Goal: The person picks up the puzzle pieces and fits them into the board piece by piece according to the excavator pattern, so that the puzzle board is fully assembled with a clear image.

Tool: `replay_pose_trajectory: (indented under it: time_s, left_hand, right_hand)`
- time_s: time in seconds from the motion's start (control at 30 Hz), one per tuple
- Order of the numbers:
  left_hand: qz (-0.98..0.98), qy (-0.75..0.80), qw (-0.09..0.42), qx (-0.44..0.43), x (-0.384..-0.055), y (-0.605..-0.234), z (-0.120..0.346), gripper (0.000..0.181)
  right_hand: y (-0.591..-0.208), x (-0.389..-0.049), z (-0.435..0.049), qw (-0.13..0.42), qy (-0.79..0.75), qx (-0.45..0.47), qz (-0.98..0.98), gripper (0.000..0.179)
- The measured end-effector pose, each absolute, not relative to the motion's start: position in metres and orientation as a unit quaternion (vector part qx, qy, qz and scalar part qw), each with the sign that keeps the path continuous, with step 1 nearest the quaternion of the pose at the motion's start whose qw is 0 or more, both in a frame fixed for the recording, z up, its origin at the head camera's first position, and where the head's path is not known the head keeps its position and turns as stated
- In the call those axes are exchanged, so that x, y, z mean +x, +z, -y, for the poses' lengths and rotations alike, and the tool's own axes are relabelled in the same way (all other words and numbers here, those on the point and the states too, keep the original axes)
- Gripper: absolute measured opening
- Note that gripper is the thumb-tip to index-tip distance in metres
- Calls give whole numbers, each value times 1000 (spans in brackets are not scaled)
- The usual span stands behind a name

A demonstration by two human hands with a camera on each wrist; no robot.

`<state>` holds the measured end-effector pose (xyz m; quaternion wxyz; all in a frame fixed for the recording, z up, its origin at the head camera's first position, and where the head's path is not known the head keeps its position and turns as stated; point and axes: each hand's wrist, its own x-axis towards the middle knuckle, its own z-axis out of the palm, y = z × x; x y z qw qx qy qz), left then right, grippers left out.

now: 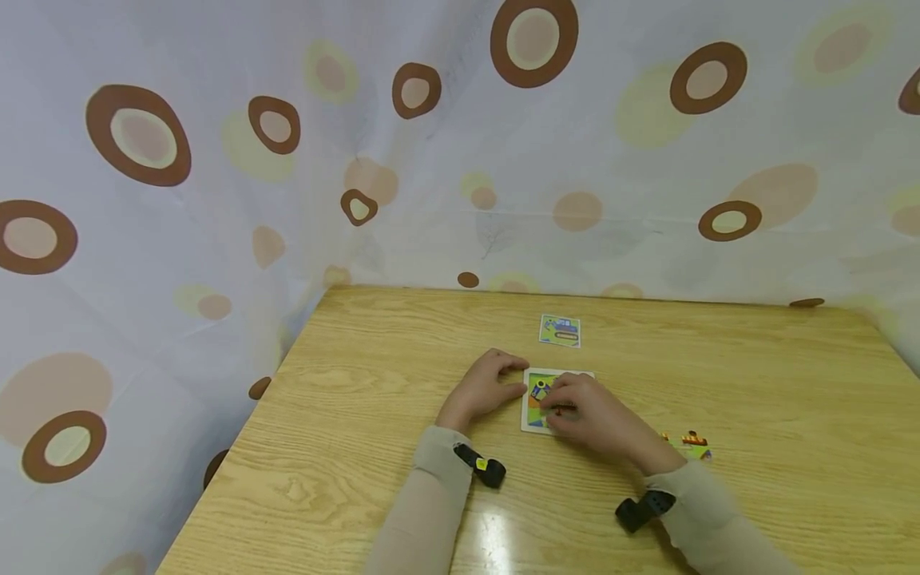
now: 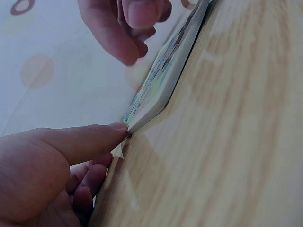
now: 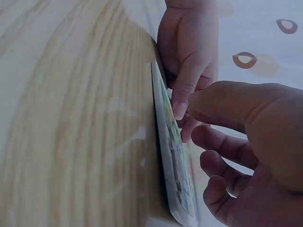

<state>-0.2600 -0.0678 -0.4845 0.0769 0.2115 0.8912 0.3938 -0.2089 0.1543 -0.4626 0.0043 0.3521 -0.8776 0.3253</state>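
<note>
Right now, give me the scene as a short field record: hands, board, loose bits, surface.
left hand: rests on the table, fingertips touching the puzzle board's left edge
right hand: over the board, fingers curled; any piece held is hidden
puzzle board: flat, white frame, partly filled
reference card: lies behind the board
loose pieces: right of the right hand
table: light wood grain

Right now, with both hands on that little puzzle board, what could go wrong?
The puzzle board is steadied only by the left hand at its edge, so it might slide under the right hand. The loose pieces lie beside the right sleeve, which could sweep them away.
</note>
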Motion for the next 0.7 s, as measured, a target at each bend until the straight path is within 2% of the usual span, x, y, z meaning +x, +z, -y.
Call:
replay_pose_trajectory:
  time_s: [0.33,0.7]
  left_hand:
    - [-889,398,77,212,-260,-485,68,37]
    - [-889,397,80,215,-262,-486,67,37]
  right_hand:
    - [-454,-202,-179,41,315,348,882,12]
    - [-447,-192,-209,19,294,318,901,16]
